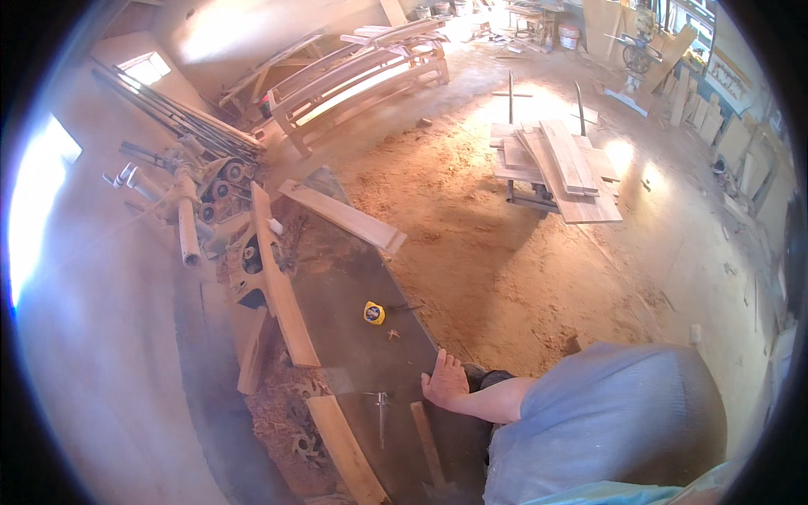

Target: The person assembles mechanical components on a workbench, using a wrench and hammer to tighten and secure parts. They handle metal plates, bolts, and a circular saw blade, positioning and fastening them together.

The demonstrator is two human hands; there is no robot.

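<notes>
**Hand resting on the machine table**

The left hand (444, 380) is lying flat, fingers spread, holding nothing, on the dark machine table (353, 278). A yellow tape measure (374, 313) is sitting nearby, untouched. The right hand is staying out of sight.

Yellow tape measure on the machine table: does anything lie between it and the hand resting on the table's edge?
Nothing large. Between the hand and the yellow tape measure lies bare table top, with only a small wood scrap beside that line.
</notes>
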